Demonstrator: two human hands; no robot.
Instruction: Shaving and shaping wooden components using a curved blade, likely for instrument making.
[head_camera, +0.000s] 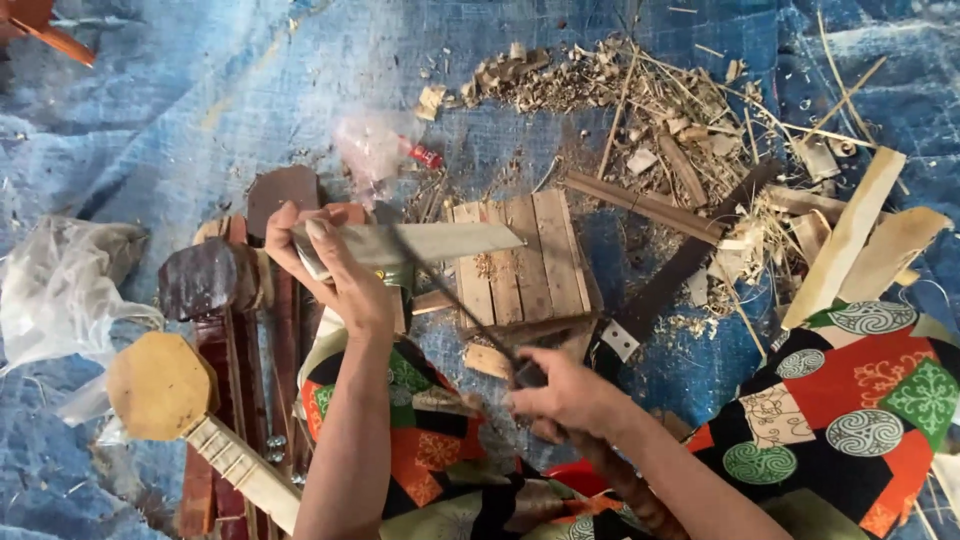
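Gripping a pale flat wooden slat (420, 243) in my left hand (345, 270), I hold it level above a small slatted wooden platform (525, 262), fingers wrapped tight over its near end and thumb pressed on top, probably so the piece cannot twist under the tool. My right hand (565, 395) is closed in a fist around the dark handle of a thin long blade (455, 295), which slants up from the fist and crosses the slat near its middle; the motion blur along it makes it hard to tell whether the edge touches the wood.

I sit low on a blue tarp (180, 110), knees in patterned cloth on either side, with the platform between them, seemingly as a work block close to the body. Wood shavings and offcuts (650, 110) lie heaped beyond the platform, away from my lap. Two pale planks (865, 245) lean together at my right, near a dark strip with a metal bracket (655, 290). At my left, just beside the arm, rests an octagonal wooden body with a fretted neck (175, 400) atop dark reddish boards, and a crumpled clear plastic bag (60, 285) lies farther out.
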